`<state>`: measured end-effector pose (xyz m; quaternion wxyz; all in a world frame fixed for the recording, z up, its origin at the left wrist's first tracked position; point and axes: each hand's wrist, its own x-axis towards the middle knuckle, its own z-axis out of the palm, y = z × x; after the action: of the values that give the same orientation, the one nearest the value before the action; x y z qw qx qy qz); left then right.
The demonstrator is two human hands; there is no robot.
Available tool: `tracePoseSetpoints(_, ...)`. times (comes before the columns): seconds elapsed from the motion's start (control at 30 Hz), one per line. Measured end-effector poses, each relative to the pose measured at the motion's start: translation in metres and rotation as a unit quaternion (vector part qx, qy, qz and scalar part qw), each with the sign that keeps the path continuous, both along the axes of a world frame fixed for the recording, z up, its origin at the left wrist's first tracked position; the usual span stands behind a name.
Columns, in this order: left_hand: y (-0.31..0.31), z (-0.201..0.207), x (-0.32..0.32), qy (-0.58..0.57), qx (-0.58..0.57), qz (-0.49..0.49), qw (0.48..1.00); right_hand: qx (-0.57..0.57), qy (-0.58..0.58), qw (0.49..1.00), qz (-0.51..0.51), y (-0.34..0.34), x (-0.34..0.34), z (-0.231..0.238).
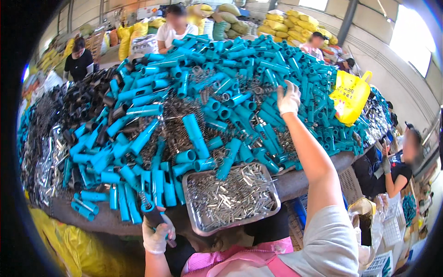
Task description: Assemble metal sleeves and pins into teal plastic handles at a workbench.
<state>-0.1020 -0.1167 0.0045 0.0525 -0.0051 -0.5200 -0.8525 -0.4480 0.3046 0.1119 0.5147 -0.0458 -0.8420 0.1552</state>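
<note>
My left hand (156,237), in a white glove, is closed around a dark tubular part (152,213) at the near edge of the heap. A coil spring seems to stand at that part's upper end. My right hand (290,97), also gloved, stretches far over the heap with its fingers apart, and nothing shows in it. Teal plastic tubes (195,136) lie piled under and around it, mixed with metal coil springs (177,122). Between my arms, a rectangular metal tray (273,184) holds many small silvery metal pins (230,194).
Black tubes (87,99) and clear plastic pieces (41,171) cover the heap's left side. A yellow bag (350,99) rests on the right side. Several people stand around the heap; one (401,161) is at the right. Stacked yellow sacks (293,23) line the back.
</note>
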Motion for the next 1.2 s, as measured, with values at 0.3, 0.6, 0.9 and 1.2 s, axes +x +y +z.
tracePoseSetpoints(0.3,0.005,-0.007,-0.003,-0.025,-0.052,0.05,0.997,-0.052,-0.116,0.992,-0.001,0.1,-0.05,0.005)
tracePoseSetpoints(0.6,0.014,-0.025,-0.002,-0.008,-0.16,0.164,0.973,-0.045,-0.298,0.928,0.219,0.028,-0.061,0.062)
tracePoseSetpoints(0.9,0.019,-0.017,-0.007,-0.014,-0.19,0.147,0.971,-0.02,0.058,0.99,-0.131,0.192,-0.078,0.047)
tracePoseSetpoints(1.2,0.025,-0.011,-0.006,-0.014,-0.184,0.191,0.964,-0.117,-0.283,0.916,-0.257,0.261,-0.076,0.055)
